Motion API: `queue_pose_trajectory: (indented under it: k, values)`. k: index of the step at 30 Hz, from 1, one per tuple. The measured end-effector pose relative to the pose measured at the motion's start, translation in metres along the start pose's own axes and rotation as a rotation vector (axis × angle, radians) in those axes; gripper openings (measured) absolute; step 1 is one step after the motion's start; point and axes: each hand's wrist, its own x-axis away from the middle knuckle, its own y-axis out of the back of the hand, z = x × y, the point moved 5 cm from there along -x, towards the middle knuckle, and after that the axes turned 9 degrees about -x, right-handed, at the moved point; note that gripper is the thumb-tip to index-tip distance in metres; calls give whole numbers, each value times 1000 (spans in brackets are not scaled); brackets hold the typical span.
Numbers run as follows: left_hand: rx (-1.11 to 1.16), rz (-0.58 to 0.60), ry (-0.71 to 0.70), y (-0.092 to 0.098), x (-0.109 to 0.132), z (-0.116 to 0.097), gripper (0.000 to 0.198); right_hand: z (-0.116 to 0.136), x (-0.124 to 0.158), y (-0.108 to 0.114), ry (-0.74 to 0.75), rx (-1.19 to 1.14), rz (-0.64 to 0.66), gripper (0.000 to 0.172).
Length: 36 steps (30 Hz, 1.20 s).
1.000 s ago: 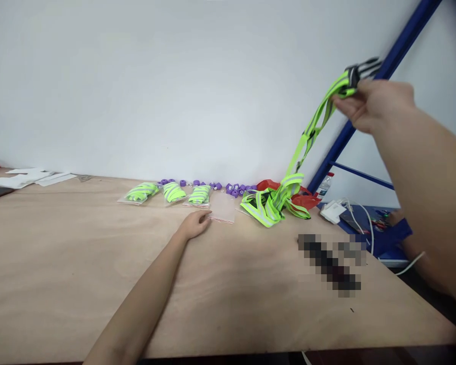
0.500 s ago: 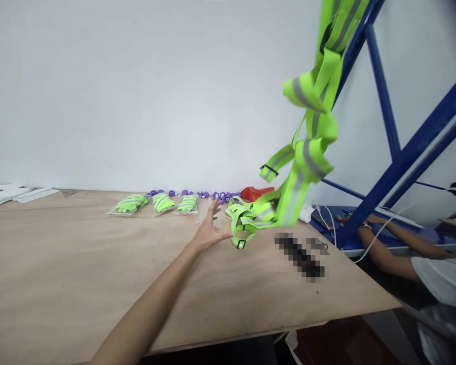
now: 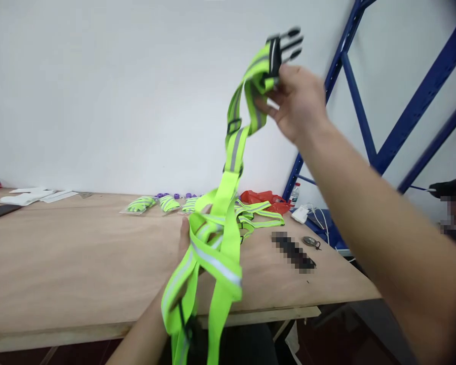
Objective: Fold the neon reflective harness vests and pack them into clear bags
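The counter [image 3: 61, 263] is a wide sheet of pale plywood with a raw front edge, and a plain white wall [image 3: 117, 91] stands behind it. At the right rises a blue metal rack [image 3: 368, 147] with slanted bars.

The reflective strap harness [image 3: 220, 238] is in the air over the counter's near edge: flat neon-green webbing with a grey shiny stripe in the middle, hanging in tangled loops. Its upper end carries a black plastic buckle [image 3: 283, 45] with prongs. The right hand [image 3: 298, 101] is raised high, and its grip is closed on the webbing just under this buckle, pinched between thumb and fingers. The left hand [image 3: 188, 238] is low, inside the lower loops; the strap covers most of it (so I cannot tell how far its fingers are closed), but it touches the webbing.

On the counter behind, another pile of the same green straps [image 3: 258, 213] lies flat, beside a crumpled red plastic bag [image 3: 266, 197]. Three small clear bags of folded green straps [image 3: 163, 203] lie in a row near the wall, with little purple rolls [image 3: 173, 195] just behind them. White papers [image 3: 34, 195] lie far left. A small round metal piece [image 3: 309, 241] lies near the right edge.
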Motion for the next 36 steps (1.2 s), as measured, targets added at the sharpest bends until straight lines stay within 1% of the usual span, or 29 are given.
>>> queue_pose_trajectory:
  k: [2, 5, 8, 10, 11, 12, 13, 14, 15, 16, 17, 18, 19, 20, 21, 22, 23, 24, 25, 26, 27, 29, 31, 34, 35, 36]
  values:
    - [12, -37, 15, 15, 9, -16, 40, -2, 13, -13, -41, -60, -7, 26]
    - [-110, -173, -5, 36, 4, -47, 39, -20, 53, -21, -158, -182, -54, 30]
    - [-354, -306, -112, 53, -14, -89, 38, -55, 108, -14, -327, -249, -138, 34]
    - [-527, -358, -209, 62, -26, -114, 37, -81, 145, -4, -411, -234, -171, 33]
    - [-625, -368, -254, 65, -32, -123, 36, -95, 163, -1, -466, -208, -148, 31]
    - [-738, -364, -307, 67, -38, -129, 35, -108, 180, 1, -539, -175, -93, 31]
    - [-857, -355, -363, 69, -42, -132, 34, -121, 196, 2, -622, -133, -4, 33]
    - [-976, -335, -415, 70, -46, -131, 33, -132, 211, 2, -703, -75, 119, 35]
    - [-1087, -304, -458, 70, -49, -126, 33, -142, 224, 2, -754, 6, 261, 34]
    - [-1184, -268, -488, 71, -52, -117, 35, -150, 234, 3, -771, 103, 402, 30]
    - [-1260, -222, -500, 71, -54, -105, 39, -156, 242, 6, -768, 220, 514, 25]
    - [-1319, -165, -499, 71, -55, -91, 45, -162, 245, 12, -727, 360, 568, 22]
    - [-1362, -104, -498, 70, -55, -77, 49, -166, 245, 20, -670, 513, 588, 25]
    - [-1392, -31, -491, 69, -54, -62, 53, -170, 243, 29, -616, 671, 580, 35]
    - [-1411, 47, -473, 67, -53, -47, 56, -175, 241, 37, -581, 819, 558, 50]
    - [-1423, 128, -440, 65, -52, -32, 58, -182, 239, 46, -579, 947, 549, 68]
    - [-1435, 210, -392, 63, -50, -18, 60, -190, 239, 54, -615, 1043, 554, 86]
    - [-1449, 288, -334, 61, -48, -5, 60, -199, 240, 61, -678, 1097, 558, 100]
    - [-1467, 359, -273, 61, -46, 7, 59, -208, 241, 68, -747, 1115, 551, 110]
    - [-1490, 419, -215, 61, -44, 18, 56, -216, 243, 73, -801, 1106, 532, 115]
    - [-1515, 465, -160, 63, -42, 27, 55, -224, 243, 78, -833, 1082, 505, 114]
    - [-1554, 507, -69, 71, -38, 42, 58, -237, 240, 88, -847, 1029, 433, 105]
    - [-1569, 490, -26, 80, -36, 51, 62, -246, 230, 100, -835, 985, 361, 85]
    - [-1598, 447, -66, 87, -33, 58, 57, -254, 203, 122, -834, 872, 230, 44]
    - [-1617, 441, -87, 88, -33, 59, 53, -255, 191, 130, -831, 822, 175, 33]
    - [-1638, 440, -104, 88, -34, 61, 51, -255, 178, 138, -817, 768, 110, 28]
